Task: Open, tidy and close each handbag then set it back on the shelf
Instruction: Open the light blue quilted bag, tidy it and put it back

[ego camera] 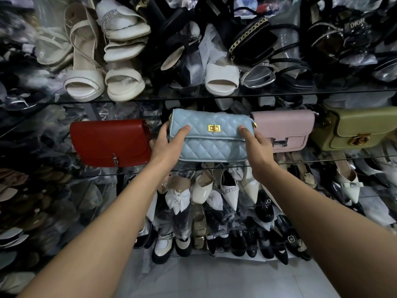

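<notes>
Both hands, left (166,145) and right (256,145), grip the blue bag (211,136) mid-frame; shoving it could topple the red bag (111,143)

blue handbag (211,136): quilted, leather-like, soft sheen; gold clasp (214,127) of polished metal
red handbag (111,143), left of the blue handbag: smooth, faintly glossy
pink handbag (283,123), right of the blue handbag: smooth, matt; silver clasp (281,142) of metal
shelf (311,161), under the blue handbag: clear glass
</notes>
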